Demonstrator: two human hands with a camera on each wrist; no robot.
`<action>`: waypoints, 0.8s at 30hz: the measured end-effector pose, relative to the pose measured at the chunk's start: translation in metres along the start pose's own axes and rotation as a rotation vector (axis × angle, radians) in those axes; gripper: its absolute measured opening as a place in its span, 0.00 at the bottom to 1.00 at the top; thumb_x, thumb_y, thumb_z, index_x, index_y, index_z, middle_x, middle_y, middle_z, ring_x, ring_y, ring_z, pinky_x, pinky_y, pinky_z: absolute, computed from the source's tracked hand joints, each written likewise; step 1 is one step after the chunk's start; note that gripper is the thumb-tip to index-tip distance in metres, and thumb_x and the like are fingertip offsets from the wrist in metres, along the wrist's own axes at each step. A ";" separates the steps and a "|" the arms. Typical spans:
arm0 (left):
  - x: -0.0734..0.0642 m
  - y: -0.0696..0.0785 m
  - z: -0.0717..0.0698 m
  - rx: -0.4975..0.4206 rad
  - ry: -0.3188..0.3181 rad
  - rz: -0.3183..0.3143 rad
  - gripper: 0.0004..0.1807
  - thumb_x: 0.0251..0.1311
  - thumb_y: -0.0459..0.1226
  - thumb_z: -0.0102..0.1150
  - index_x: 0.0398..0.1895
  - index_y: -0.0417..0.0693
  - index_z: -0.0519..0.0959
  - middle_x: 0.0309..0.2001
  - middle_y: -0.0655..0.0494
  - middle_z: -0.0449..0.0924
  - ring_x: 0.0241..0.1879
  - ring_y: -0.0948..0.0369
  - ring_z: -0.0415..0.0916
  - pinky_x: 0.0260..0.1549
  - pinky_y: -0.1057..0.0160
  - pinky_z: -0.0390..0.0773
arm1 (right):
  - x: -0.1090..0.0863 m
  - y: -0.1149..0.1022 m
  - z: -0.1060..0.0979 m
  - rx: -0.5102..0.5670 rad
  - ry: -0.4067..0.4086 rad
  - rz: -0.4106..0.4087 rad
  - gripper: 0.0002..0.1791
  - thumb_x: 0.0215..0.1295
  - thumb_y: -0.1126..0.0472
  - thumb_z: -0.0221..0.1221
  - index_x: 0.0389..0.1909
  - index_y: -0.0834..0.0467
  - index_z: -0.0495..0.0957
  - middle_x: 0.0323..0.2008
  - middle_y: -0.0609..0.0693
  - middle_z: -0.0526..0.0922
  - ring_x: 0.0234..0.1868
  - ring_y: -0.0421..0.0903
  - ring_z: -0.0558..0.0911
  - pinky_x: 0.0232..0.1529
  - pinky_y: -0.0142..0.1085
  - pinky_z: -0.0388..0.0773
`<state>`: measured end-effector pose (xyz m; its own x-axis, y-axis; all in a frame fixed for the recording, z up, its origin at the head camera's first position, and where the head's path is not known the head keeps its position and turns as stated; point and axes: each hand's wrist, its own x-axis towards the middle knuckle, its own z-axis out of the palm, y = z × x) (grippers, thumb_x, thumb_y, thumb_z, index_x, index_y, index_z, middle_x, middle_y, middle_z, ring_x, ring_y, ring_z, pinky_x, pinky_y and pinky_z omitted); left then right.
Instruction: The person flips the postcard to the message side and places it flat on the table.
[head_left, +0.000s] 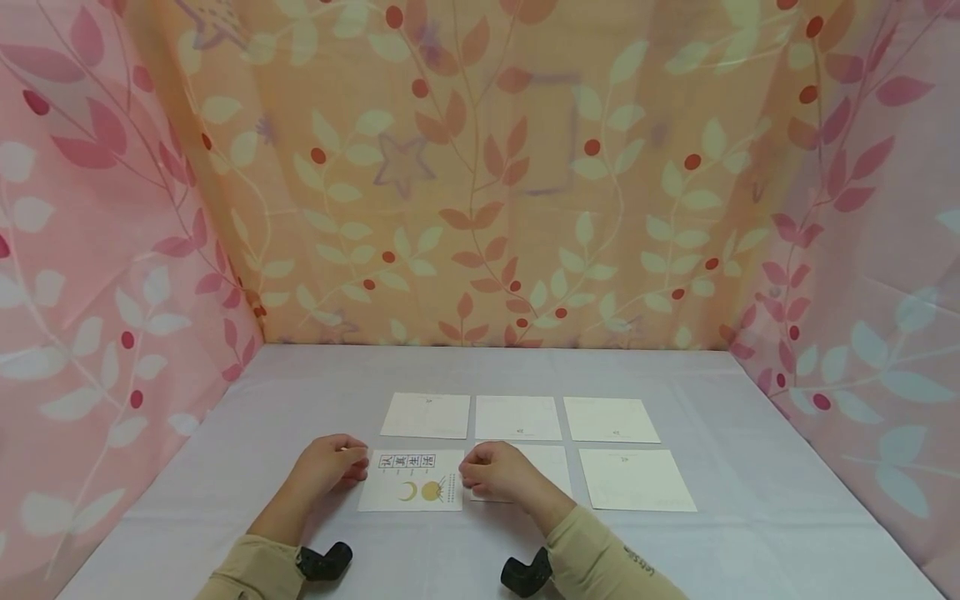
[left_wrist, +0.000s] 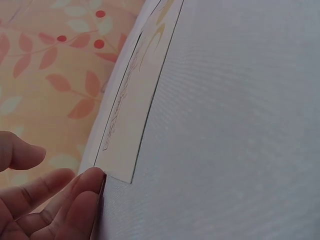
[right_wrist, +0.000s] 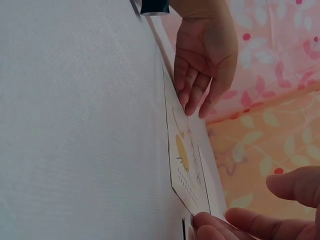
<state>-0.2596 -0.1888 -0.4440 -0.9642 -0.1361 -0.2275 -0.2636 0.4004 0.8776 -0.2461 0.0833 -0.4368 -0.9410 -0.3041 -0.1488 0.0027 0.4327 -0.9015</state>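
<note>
A white card (head_left: 393,496) with a yellow moon, a yellow sun and four boxed characters lies face up at the left of the near row. My left hand (head_left: 330,462) is at its left edge; in the left wrist view, its fingertips are right at a corner of the card (left_wrist: 127,135), the thumb raised apart. At the opposite edge is my right hand (head_left: 504,473), its thumb also apart from the fingers in the right wrist view. Partly behind that hand, a blank-looking card (head_left: 549,467) lies in the middle of the near row.
Three pale cards form the far row: left (head_left: 425,421), middle (head_left: 517,412) and right (head_left: 611,417). Another card (head_left: 637,483) ends the near row at the right. Leaf-patterned cloth (head_left: 480,183) encloses the white table (head_left: 315,375) at the back and sides. Black devices are on both wrists.
</note>
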 end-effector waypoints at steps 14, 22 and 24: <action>0.002 -0.001 0.000 -0.026 -0.011 0.007 0.11 0.59 0.34 0.52 0.40 0.34 0.76 0.30 0.51 0.81 0.25 0.63 0.77 0.27 0.65 0.78 | 0.000 0.001 0.000 -0.034 0.011 -0.006 0.07 0.58 0.59 0.60 0.31 0.60 0.79 0.25 0.49 0.81 0.28 0.41 0.77 0.28 0.32 0.77; 0.002 -0.002 0.001 0.010 -0.011 0.037 0.11 0.54 0.31 0.57 0.41 0.36 0.77 0.31 0.51 0.78 0.28 0.62 0.76 0.29 0.64 0.78 | -0.001 0.001 0.000 -0.014 0.006 -0.002 0.07 0.58 0.59 0.60 0.31 0.60 0.79 0.25 0.49 0.81 0.28 0.42 0.78 0.27 0.31 0.77; 0.001 -0.002 0.001 0.019 -0.020 0.040 0.12 0.54 0.30 0.58 0.42 0.35 0.77 0.32 0.51 0.79 0.29 0.61 0.76 0.29 0.63 0.78 | -0.001 0.001 0.000 -0.015 0.007 -0.006 0.07 0.58 0.60 0.60 0.30 0.61 0.79 0.25 0.49 0.81 0.28 0.42 0.78 0.27 0.31 0.76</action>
<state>-0.2606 -0.1884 -0.4463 -0.9744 -0.1015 -0.2005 -0.2247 0.4220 0.8783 -0.2452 0.0836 -0.4374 -0.9434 -0.3004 -0.1408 -0.0075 0.4436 -0.8962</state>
